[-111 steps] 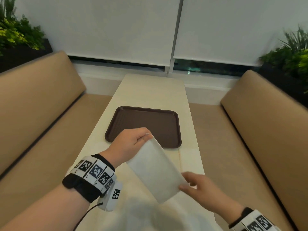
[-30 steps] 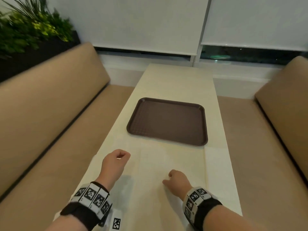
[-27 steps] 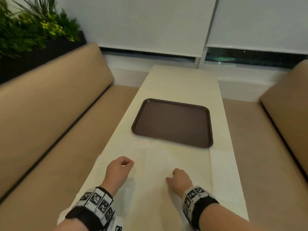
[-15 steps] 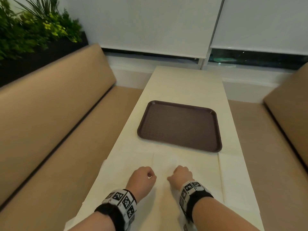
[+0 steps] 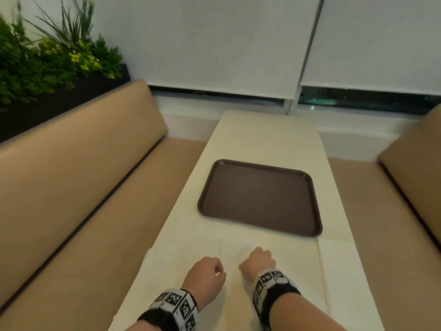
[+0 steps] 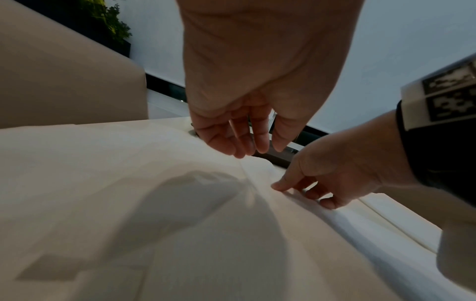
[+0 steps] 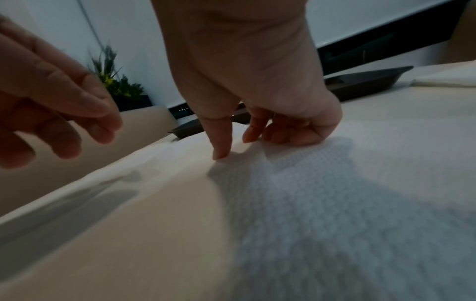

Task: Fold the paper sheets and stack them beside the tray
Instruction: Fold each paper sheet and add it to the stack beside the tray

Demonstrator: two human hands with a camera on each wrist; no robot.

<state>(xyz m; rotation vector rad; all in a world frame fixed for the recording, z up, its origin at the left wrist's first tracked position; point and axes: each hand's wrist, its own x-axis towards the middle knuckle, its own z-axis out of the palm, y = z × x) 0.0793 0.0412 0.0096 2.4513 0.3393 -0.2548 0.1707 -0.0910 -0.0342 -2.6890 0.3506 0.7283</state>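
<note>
Table [image 5: 267, 137]: right hand [image 5: 259, 260] fingertips pressing paper sheet [image 5: 191, 247]; left hand [image 5: 205, 274] loosely curled, empty.

A: The head view crops both forearms at the bottom edge, and the knuckles cover the fingertips.

B: Yeah, and the left hand [image 7: 49, 97] is a cut-off smear on the right wrist cam, with half the tray [image 7: 365, 83] hidden behind the right hand [image 7: 257, 81].

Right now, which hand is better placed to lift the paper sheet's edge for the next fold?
Right. The right hand fingers already touch the paper sheet by its raised edge; the left hand hovers above, touching nothing.
</note>
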